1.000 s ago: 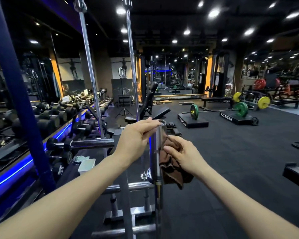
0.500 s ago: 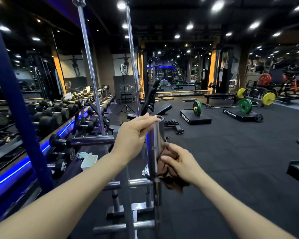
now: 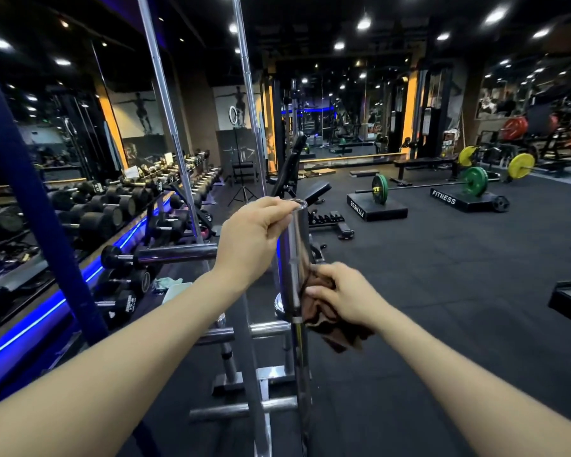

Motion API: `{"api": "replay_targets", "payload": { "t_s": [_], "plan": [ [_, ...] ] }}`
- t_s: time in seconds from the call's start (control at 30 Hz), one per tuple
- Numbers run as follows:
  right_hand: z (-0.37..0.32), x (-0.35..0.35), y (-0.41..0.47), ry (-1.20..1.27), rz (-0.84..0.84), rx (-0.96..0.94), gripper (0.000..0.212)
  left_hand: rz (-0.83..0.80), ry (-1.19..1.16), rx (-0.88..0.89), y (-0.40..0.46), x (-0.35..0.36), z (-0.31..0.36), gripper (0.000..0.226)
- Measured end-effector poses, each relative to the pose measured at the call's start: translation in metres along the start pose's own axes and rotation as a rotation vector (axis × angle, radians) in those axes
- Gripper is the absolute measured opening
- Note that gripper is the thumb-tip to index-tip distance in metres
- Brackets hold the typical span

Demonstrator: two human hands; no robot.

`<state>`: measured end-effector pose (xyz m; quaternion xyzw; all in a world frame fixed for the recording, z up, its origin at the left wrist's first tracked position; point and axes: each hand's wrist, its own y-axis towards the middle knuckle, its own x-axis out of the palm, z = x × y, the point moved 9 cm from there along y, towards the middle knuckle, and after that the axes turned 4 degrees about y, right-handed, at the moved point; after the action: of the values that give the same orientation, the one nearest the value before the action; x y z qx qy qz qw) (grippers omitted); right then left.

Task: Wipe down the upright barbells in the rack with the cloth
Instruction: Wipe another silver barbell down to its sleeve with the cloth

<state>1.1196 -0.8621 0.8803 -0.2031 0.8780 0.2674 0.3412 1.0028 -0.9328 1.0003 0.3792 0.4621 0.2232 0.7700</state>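
Left hand (image 3: 256,239) curled round top of upright barbell sleeve (image 3: 292,255), at rack (image 3: 267,328) front edge. Right hand (image 3: 345,296) pinching brown cloth (image 3: 330,324) against sleeve's lower part. Sleeve: probably heavy, rigid, polished, slippery; steady near top. Cloth: soft, light, bunches easily. No containers identifiable.

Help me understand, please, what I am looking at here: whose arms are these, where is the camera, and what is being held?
There is no machine here: the view comes from one wide-angle camera worn on a person's head, looking forward and down at their own bare arms in a gym. The left hand grips the top end of an upright barbell, a shiny steel sleeve standing in a metal rack. The right hand presses a brown cloth against the sleeve lower down. Two taller bars stand behind it. Dumbbells line the shelves on the left, and a loaded barbell with green plates lies on the black floor beyond.
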Motion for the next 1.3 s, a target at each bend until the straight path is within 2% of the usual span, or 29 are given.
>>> {"api": "replay_targets", "payload": {
  "t_s": [0.03, 0.1, 0.17, 0.2, 0.27, 0.37, 0.43, 0.53, 0.6, 0.67, 0.8, 0.93, 1.0, 1.07, 1.2, 1.3],
  "plan": [
    [-0.009, -0.009, 0.002, -0.033, 0.016, -0.031, 0.041, -0.003, 0.022, 0.013, 0.000, 0.001, 0.002, 0.022],
    [-0.032, -0.035, 0.009, 0.011, 0.150, -0.102, 0.035, 0.007, 0.058, 0.046, 0.001, 0.002, 0.005, 0.023],
    [-0.042, -0.055, 0.016, 0.107, 0.290, -0.116, 0.039, 0.022, 0.079, 0.059, 0.002, 0.004, 0.005, 0.026],
    [-0.044, -0.056, 0.017, 0.140, 0.303, -0.115, 0.040, 0.025, 0.089, 0.063, 0.003, 0.005, 0.005, 0.027],
    [-0.031, -0.033, 0.013, 0.122, 0.224, -0.089, 0.038, 0.036, 0.113, 0.066, 0.004, 0.004, 0.003, 0.027],
    [0.002, 0.013, -0.005, 0.042, 0.016, 0.054, 0.042, 0.075, 0.140, 0.060, 0.003, 0.000, 0.001, 0.026],
    [0.012, 0.014, -0.004, 0.000, -0.026, 0.111, 0.046, 0.063, 0.149, 0.054, 0.004, 0.004, 0.005, 0.025],
    [0.013, 0.011, 0.000, -0.136, -0.078, 0.136, 0.046, -0.105, 0.075, 0.012, 0.013, 0.012, 0.003, 0.023],
    [0.016, 0.014, -0.002, -0.143, -0.090, 0.161, 0.044, -0.269, 0.060, 0.053, 0.019, 0.014, -0.003, 0.026],
    [0.020, 0.018, -0.005, -0.115, -0.079, 0.181, 0.045, -0.351, 0.044, 0.084, 0.019, 0.009, -0.013, 0.029],
    [0.013, 0.009, -0.008, -0.031, 0.004, 0.154, 0.043, -0.258, -0.114, 0.030, 0.016, -0.005, -0.017, 0.032],
    [-0.013, -0.025, -0.007, 0.121, 0.206, 0.098, 0.037, -0.229, -0.089, 0.065, 0.021, 0.003, -0.013, 0.022],
    [-0.043, -0.058, 0.001, 0.146, 0.349, 0.030, 0.035, -0.179, -0.071, 0.072, 0.022, 0.004, -0.013, 0.020],
    [-0.071, -0.083, 0.011, 0.112, 0.411, -0.027, 0.037, -0.117, -0.027, 0.088, 0.020, 0.002, -0.009, 0.025],
    [-0.065, -0.066, 0.020, 0.046, 0.353, -0.049, 0.041, -0.031, -0.091, 0.125, 0.016, -0.003, -0.008, 0.029],
    [-0.034, -0.022, 0.006, 0.016, 0.187, 0.020, 0.029, 0.004, -0.111, 0.111, 0.016, -0.001, -0.014, 0.024]
  ]
}}
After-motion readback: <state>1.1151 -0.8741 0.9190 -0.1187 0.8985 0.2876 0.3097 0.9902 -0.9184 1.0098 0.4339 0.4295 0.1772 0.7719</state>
